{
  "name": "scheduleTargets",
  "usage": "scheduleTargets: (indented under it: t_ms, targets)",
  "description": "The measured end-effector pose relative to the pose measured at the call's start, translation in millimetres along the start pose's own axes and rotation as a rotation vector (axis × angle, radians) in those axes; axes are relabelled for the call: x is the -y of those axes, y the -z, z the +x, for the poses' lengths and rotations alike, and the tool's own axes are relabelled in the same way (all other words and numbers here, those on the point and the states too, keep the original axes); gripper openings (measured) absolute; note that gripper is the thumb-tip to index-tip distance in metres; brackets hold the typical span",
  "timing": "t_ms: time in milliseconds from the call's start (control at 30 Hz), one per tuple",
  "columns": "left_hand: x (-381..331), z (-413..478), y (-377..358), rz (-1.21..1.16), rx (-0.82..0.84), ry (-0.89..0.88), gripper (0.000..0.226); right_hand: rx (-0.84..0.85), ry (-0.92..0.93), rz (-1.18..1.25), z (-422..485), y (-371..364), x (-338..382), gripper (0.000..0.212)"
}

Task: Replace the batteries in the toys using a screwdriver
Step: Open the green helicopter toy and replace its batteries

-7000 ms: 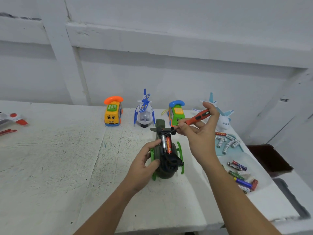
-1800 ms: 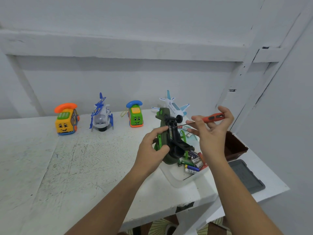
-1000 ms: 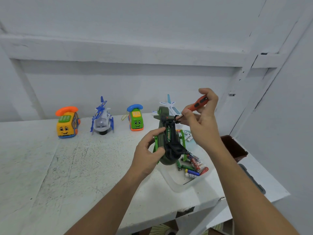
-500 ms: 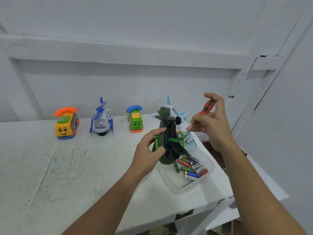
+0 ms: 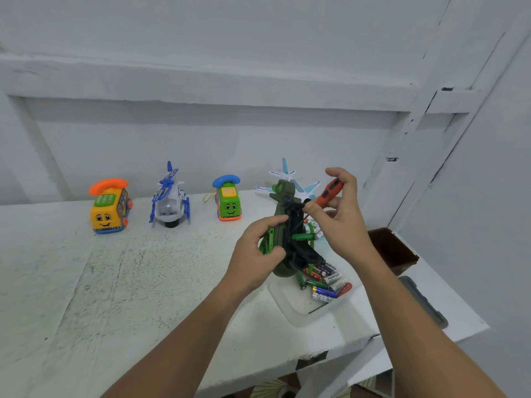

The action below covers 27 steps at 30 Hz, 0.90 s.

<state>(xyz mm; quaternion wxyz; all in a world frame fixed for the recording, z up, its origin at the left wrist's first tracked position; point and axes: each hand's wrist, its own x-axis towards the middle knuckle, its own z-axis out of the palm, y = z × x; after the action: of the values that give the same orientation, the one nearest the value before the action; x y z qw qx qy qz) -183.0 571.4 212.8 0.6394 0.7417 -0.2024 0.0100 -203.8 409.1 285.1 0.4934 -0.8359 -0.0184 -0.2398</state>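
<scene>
Gripping green toy helicopter (image 5: 283,239) in left hand (image 5: 255,254) above surface (image 5: 115,282); right hand (image 5: 342,214) pinching red screwdriver (image 5: 327,193), tip probing its underside.

A white-painted wall (image 5: 230,30) fills the view from 9 to 3 o'clock, crossed by a thick horizontal beam (image 5: 201,81). At 2 o'clock a white post (image 5: 399,145) rises, its paint chipped. A rough, scuffed white desk (image 5: 115,282) spreads below. At 6 o'clock, patterned floor (image 5: 270,387) shows under the desk's edge. The light is soft and even.
</scene>
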Motion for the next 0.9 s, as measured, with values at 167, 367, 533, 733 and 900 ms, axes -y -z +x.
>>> scheduleTargets:
  t_ms: [167,367,533,733,900]
  targets:
    - [0.6,1.8,-0.8,0.035,0.004,0.004,0.058,-0.003,-0.073,0.028,5.6,6.7,-4.6,0.062]
    - [1.9,4.0,-0.7,0.052,-0.004,0.023,0.059,-0.028,-0.163,0.154,5.2,15.7,-16.2,0.062]
    - [5.0,5.7,-0.8,0.024,-0.03,0.062,0.058,-0.095,-0.283,0.272,4.7,19.9,-25.7,0.062]
    - [5.7,2.8,6.3,-0.068,-0.07,0.133,0.056,-0.099,-0.459,0.455,7.0,20.2,-25.3,0.069]
    - [16.1,-4.8,29.1,-0.16,-0.143,0.141,0.056,-0.016,-0.514,0.473,6.0,3.4,-23.8,0.063]
